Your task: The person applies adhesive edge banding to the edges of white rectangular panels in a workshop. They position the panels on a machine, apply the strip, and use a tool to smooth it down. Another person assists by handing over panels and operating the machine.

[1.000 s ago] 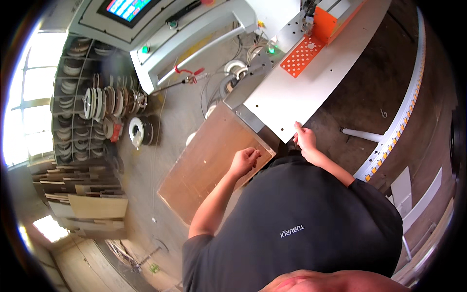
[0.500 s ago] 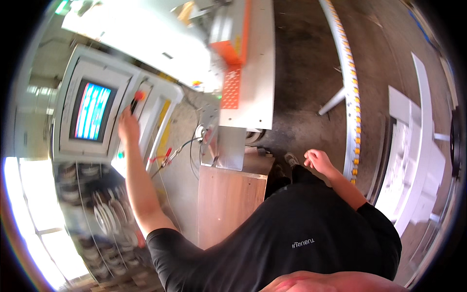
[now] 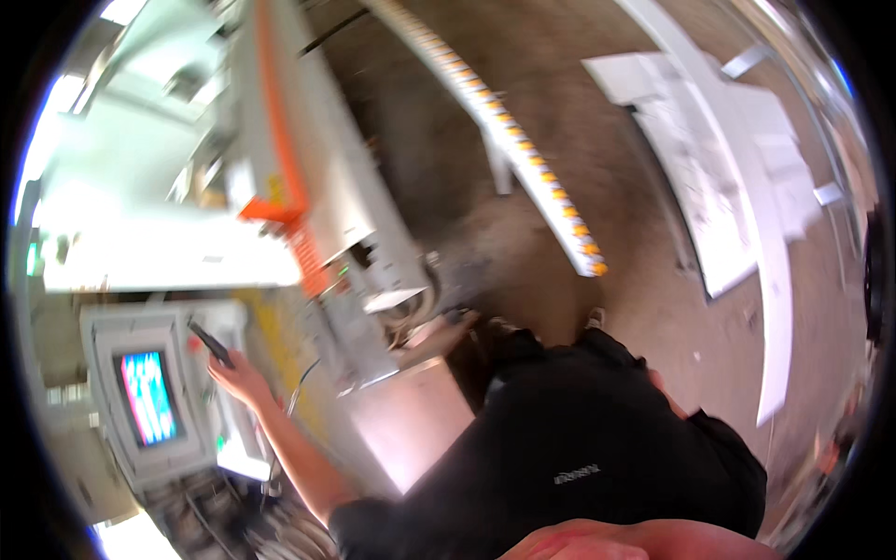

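Observation:
My left hand (image 3: 240,378) is closed around the lower end of a slim black handheld object (image 3: 211,343). Blur hides its exact kind; a paler patch shows on its upper face. The hand and object are in front of the right side of a light grey control panel (image 3: 101,373) at the left. That panel carries a lit colour screen (image 3: 149,399), and a red knob (image 3: 194,343) sits close to the black object. Of my right arm only a bit of forearm (image 3: 666,390) shows beside my black shirt; the right hand itself is hidden.
A large white machine with an orange guard (image 3: 282,121) fills the upper left. A box-like wooden cabinet (image 3: 415,415) stands close in front of me. Further right are a rail with yellow rollers (image 3: 523,149) and white panels (image 3: 695,168) near the floor.
My view has swung, shifting the machine and rollers leftward. The left hand has lifted the black object off the panel beside the red knob. My right hand has gone out of sight.

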`<move>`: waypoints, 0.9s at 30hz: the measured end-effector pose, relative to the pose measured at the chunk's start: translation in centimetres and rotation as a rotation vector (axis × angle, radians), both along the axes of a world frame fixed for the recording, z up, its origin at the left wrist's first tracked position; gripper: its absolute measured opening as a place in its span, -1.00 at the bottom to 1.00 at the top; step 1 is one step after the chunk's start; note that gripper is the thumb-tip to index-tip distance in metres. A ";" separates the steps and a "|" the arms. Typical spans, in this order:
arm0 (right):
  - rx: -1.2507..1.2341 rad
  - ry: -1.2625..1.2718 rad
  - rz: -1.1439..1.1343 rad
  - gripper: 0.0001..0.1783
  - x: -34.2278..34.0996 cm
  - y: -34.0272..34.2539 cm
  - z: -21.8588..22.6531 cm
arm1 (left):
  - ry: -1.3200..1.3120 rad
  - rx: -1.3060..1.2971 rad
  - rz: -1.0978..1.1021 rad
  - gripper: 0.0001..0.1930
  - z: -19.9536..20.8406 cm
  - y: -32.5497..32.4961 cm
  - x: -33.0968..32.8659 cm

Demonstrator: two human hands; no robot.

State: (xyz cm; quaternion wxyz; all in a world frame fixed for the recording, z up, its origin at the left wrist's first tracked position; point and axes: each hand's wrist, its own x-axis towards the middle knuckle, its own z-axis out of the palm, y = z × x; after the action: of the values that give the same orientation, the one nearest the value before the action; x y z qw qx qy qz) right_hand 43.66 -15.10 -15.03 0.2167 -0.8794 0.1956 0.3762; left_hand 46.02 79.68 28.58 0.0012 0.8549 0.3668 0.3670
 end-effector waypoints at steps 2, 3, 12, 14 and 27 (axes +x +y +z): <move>0.174 -0.334 -0.345 -0.47 -5.5 -2.2 -3.0 | -0.266 -0.640 -0.273 -0.64 -6.2 -11.3 8.4; 0.162 -0.156 -0.314 -0.46 -1.4 0.7 0.8 | -0.292 -0.611 -0.393 -0.62 -8.0 -15.8 8.6; 0.118 -0.280 -0.471 -0.66 -3.1 -18.2 3.2 | -0.010 -1.775 -0.977 -0.85 -16.4 -70.6 22.3; 0.266 -0.282 -0.734 -0.65 -1.0 -19.2 8.6 | 0.125 -1.792 -0.953 -0.82 -18.3 -74.7 21.3; 0.020 -0.289 -0.661 -0.56 -20.8 -31.1 -1.6 | 1.197 -1.602 -1.155 -0.74 -27.8 -108.0 25.7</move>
State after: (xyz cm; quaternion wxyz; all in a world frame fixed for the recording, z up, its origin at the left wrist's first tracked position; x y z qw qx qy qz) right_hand 22.86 -46.23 -16.61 0.3607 -0.8105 0.4330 0.1596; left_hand 71.73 -28.27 0.79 0.5370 0.6866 -0.0096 -0.4901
